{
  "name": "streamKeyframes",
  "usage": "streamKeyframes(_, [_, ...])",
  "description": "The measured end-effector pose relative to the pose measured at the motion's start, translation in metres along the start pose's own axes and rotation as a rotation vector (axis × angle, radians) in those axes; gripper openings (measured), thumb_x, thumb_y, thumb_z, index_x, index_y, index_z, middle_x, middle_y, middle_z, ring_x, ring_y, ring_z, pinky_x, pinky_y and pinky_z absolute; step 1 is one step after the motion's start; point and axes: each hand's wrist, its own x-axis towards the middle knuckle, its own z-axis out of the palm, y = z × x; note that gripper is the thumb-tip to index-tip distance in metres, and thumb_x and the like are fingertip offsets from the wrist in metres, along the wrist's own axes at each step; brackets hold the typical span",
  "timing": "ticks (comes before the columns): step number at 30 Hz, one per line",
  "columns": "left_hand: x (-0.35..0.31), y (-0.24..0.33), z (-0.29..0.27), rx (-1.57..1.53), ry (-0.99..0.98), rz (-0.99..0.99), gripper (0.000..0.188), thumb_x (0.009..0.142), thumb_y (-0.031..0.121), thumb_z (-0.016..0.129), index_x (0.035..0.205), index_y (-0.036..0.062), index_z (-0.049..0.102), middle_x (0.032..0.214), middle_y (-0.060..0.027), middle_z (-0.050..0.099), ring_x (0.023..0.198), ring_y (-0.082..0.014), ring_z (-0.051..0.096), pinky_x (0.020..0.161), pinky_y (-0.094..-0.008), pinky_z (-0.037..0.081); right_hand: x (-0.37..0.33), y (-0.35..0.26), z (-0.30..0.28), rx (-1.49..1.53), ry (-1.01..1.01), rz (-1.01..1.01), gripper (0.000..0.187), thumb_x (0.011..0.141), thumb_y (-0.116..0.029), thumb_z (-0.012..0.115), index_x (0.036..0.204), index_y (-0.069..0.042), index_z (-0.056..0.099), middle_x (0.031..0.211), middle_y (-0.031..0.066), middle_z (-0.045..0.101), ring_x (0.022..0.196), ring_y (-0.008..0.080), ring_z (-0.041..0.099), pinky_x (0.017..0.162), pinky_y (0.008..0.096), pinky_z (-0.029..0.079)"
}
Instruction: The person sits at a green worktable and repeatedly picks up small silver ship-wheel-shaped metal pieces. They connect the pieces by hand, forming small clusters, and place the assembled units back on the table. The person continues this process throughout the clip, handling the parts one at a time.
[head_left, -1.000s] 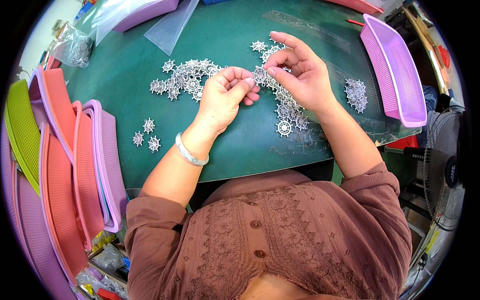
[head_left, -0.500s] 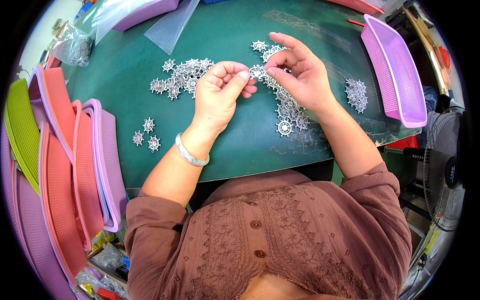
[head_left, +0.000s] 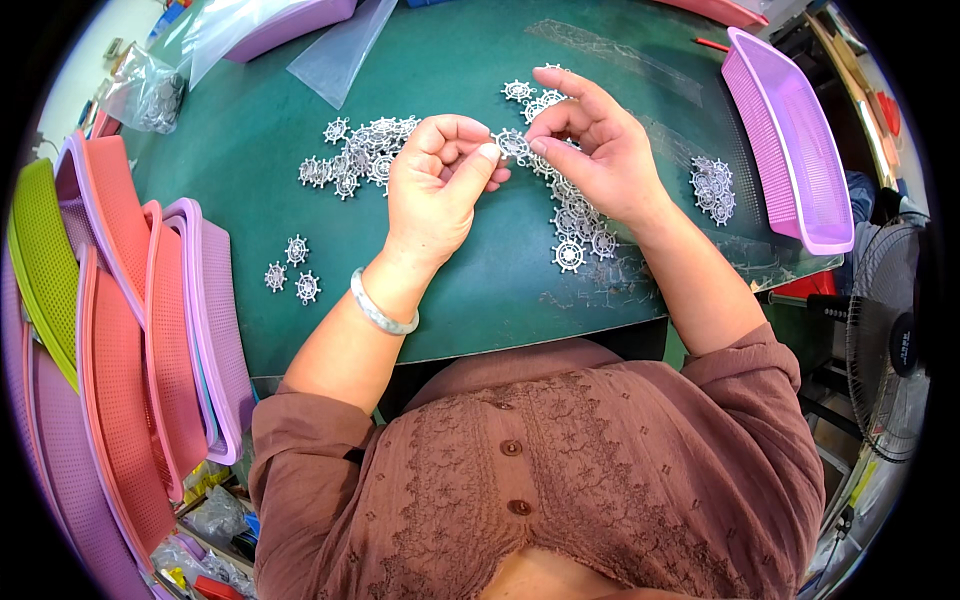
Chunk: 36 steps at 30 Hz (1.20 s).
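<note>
A silver ship's-wheel charm (head_left: pixel 511 145) is held up over the table between my hands. The thumb and fingertips of my left hand (head_left: pixel 435 185) pinch its left edge. My right hand (head_left: pixel 605 160) has its thumb and bent fingers closed on the right edge, with the index finger raised. Below and behind my right hand lies a long pile of similar charms (head_left: pixel 572 220). Another heap of charms (head_left: pixel 352 163) spreads beyond my left hand, partly covered by it. Three loose charms (head_left: pixel 307 288) lie at the left, and a small cluster of charms (head_left: pixel 713 190) at the right.
A purple basket (head_left: pixel 790 150) stands at the green table's (head_left: pixel 470 290) right edge. Stacked pink, purple and green baskets (head_left: pixel 120 330) crowd the left side. Clear plastic bags (head_left: pixel 345 50) lie at the back. A fan (head_left: pixel 890 340) stands beyond the right edge.
Both hands have shifted very slightly left with the charm between them. The piles look the same.
</note>
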Motion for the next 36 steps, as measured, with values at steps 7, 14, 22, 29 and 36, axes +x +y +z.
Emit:
streamKeyframes(7, [0.0001, 0.0002, -0.0004, 0.01, -0.004, -0.004, 0.016, 0.084, 0.001, 0.056, 0.099, 0.0008, 0.051, 0.081, -0.0051, 0.06, 0.072, -0.0105, 0.059, 0.066, -0.0226, 0.05, 0.0001, -0.0009, -0.0014, -0.019, -0.031, 0.004, 0.054, 0.08, 0.006, 0.058, 0.129, 0.0, 0.038, 0.086, 0.0045, 0.059, 0.081, 0.0096, 0.056, 0.074, 0.0219, 0.044])
streamKeyframes(14, [-0.0002, 0.0001, 0.0006, 0.038, 0.005, -0.006, 0.029, 0.085, 0.001, 0.055, 0.112, 0.0001, 0.047, 0.086, -0.0068, 0.061, 0.073, -0.0143, 0.061, 0.065, -0.0231, 0.048, 0.0011, -0.001, -0.001, 0.016, -0.008, -0.007, 0.053, 0.079, 0.006, 0.058, 0.128, 0.0, 0.039, 0.084, 0.004, 0.058, 0.079, 0.0091, 0.055, 0.074, 0.0224, 0.045])
streamKeyframes(22, [0.0012, -0.0056, -0.0019, 0.066, -0.007, -0.044, 0.021, 0.085, -0.001, 0.054, 0.106, -0.0011, 0.055, 0.087, -0.0065, 0.061, 0.075, -0.0134, 0.06, 0.068, -0.0233, 0.049, 0.0016, -0.0036, -0.0002, 0.091, 0.007, 0.001, 0.052, 0.077, 0.008, 0.058, 0.126, -0.001, 0.041, 0.082, 0.0036, 0.058, 0.078, 0.0091, 0.055, 0.075, 0.0238, 0.045])
streamKeyframes(29, [0.001, -0.0075, -0.0005, 0.067, 0.0, -0.007, 0.019, 0.084, -0.001, 0.055, 0.103, -0.0009, 0.056, 0.088, -0.0068, 0.061, 0.076, -0.0132, 0.061, 0.068, -0.0231, 0.049, 0.0019, -0.0035, -0.0011, 0.103, 0.003, 0.003, 0.053, 0.078, 0.007, 0.057, 0.127, 0.0, 0.04, 0.082, 0.0034, 0.058, 0.078, 0.009, 0.055, 0.075, 0.0241, 0.045])
streamKeyframes(36, [0.0007, -0.0074, -0.0013, 0.076, -0.012, 0.011, 0.019, 0.084, -0.002, 0.055, 0.103, -0.0001, 0.056, 0.09, -0.0066, 0.061, 0.077, -0.0131, 0.061, 0.069, -0.0231, 0.049, 0.0021, -0.0037, -0.0013, 0.094, 0.002, 0.02, 0.053, 0.078, 0.006, 0.057, 0.127, 0.0, 0.039, 0.082, 0.0034, 0.058, 0.078, 0.0088, 0.055, 0.075, 0.0242, 0.044])
